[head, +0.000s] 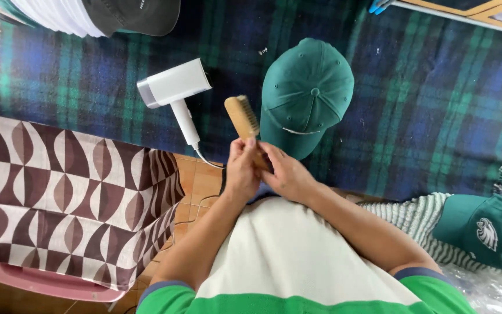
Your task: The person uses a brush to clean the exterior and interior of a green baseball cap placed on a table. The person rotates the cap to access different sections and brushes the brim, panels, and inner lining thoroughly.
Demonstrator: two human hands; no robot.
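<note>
**Brush in both hands, cap lying untouched**

At frame centre the left hand (242, 168) and right hand (286, 173) close together around the handle of a wooden brush (243, 117), its pale bristles angled up. Brushing looks not yet begun: the green cap (306, 93), smooth stitched cotton, lies just above on the plaid blanket (413, 104). A glossy white steamer (175, 93) rests upper left.

Bright, even daylight, strongest at the overexposed upper left corner, soft faint shadows, sharp focus mid-frame, mild wide-angle stretch toward edges, no motion blur.
</note>
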